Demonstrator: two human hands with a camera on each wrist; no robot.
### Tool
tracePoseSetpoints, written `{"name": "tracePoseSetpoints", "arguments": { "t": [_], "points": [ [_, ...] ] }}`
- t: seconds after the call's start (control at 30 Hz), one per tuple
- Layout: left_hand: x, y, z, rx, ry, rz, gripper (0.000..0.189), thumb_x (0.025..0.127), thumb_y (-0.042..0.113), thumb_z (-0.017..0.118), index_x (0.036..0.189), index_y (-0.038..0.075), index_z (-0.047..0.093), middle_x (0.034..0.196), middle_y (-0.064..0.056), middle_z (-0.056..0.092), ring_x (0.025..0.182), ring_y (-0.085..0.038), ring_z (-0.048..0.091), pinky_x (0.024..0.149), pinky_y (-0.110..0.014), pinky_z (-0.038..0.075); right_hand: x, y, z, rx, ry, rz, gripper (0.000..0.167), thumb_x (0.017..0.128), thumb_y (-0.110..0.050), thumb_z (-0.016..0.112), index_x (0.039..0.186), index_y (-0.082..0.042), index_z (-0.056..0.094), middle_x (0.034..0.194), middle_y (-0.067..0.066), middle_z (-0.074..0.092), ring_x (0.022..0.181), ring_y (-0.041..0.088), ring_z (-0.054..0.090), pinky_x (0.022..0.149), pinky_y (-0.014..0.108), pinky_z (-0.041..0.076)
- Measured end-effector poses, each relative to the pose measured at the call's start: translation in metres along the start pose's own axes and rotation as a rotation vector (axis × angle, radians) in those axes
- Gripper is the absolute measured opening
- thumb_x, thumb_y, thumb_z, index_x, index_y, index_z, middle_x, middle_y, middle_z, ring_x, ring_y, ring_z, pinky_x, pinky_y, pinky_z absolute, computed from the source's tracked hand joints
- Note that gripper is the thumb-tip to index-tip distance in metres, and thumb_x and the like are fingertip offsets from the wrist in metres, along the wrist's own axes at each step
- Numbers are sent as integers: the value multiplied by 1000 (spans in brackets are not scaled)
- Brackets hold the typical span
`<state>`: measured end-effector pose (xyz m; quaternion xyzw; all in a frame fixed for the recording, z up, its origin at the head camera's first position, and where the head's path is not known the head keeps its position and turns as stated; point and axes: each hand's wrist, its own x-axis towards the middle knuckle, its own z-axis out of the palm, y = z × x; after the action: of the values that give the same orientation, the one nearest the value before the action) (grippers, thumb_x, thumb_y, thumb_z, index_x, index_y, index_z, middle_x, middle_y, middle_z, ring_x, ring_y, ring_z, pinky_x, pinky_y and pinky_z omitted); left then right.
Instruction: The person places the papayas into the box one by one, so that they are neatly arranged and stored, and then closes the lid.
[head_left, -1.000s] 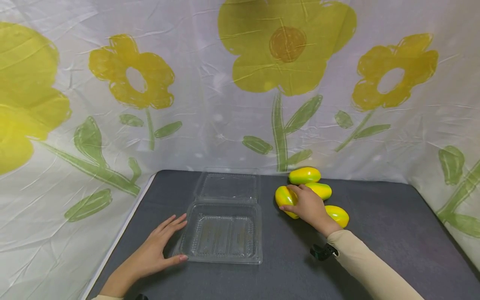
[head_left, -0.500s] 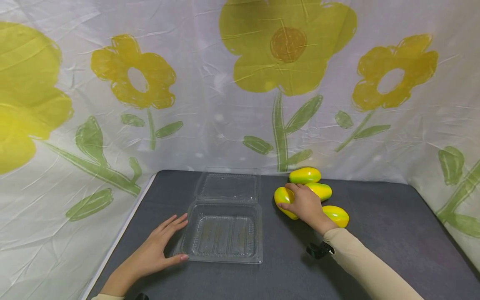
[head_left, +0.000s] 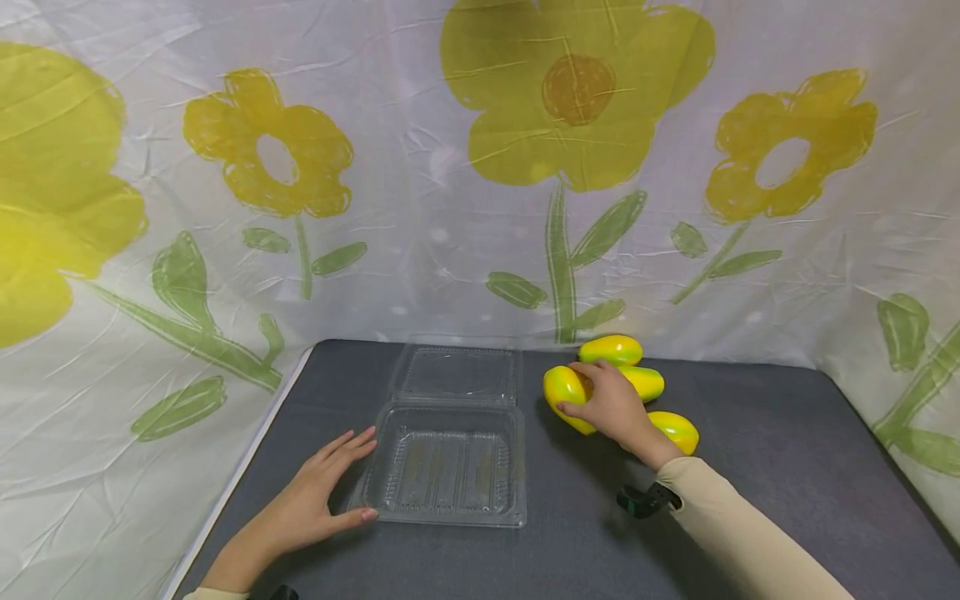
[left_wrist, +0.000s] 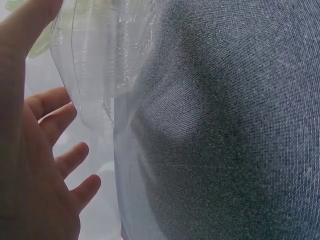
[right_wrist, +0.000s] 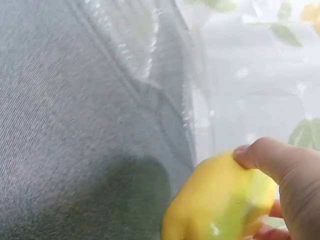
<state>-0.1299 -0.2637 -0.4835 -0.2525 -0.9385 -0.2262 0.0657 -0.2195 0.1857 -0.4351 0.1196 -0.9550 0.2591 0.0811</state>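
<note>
My right hand [head_left: 617, 407] grips a glossy yellow-green papaya [head_left: 564, 395], thumb on the near side and fingers over the far side. In the right wrist view the thumb presses the papaya [right_wrist: 217, 200], whose shadow falls on the cloth beside it. Just behind and to the right lie three more papayas, among them one at the back [head_left: 611, 350] and one near the wrist [head_left: 675, 432]. My left hand [head_left: 303, 504] has its fingers spread, thumb and fingertips right at the left rim of a clear plastic clamshell box [head_left: 450, 524], which stands with its lid [head_left: 456, 372] folded back.
A dark grey cloth [head_left: 570, 542] covers the table. Behind it and along both sides hangs a white curtain [head_left: 405, 250] printed with yellow flowers. The box's lid reaches back to the curtain.
The papaya in my right hand has shifted slightly left and away from the papayas behind it, rising a little in the latest frame. My left hand and the box have stayed in place.
</note>
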Motion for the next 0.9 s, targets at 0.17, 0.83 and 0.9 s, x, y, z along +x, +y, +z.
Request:
{"name": "tracePoseSetpoints", "arguments": {
  "t": [0.17, 0.83, 0.9],
  "points": [
    [1, 0, 0, -8, -7, -5, 91, 77, 57, 78, 150, 17, 43, 161, -2, 37, 144, -41, 33, 106, -68, 32, 1, -5, -6, 78, -33, -8, 71, 78, -38, 83, 135, -4, 58, 128, 17, 65, 108, 32, 64, 90, 50, 54],
    [4, 2, 1, 16, -19, -9, 90, 79, 61, 73, 151, 18, 41, 160, -4, 37, 143, -42, 34, 105, -69, 33, -4, -27, -16, 70, -58, -118, 73, 74, -36, 85, 136, -12, 55, 117, 8, 64, 88, 18, 60, 74, 34, 52],
    [4, 2, 1, 15, -21, -12, 90, 79, 61, 73, 151, 18, 41, 160, -5, 37, 143, -42, 34, 106, -69, 33, -4, -29, -17, 96, -62, -124, 73, 74, -35, 85, 135, -10, 54, 123, 9, 65, 91, 20, 63, 75, 35, 54]
  ]
}}
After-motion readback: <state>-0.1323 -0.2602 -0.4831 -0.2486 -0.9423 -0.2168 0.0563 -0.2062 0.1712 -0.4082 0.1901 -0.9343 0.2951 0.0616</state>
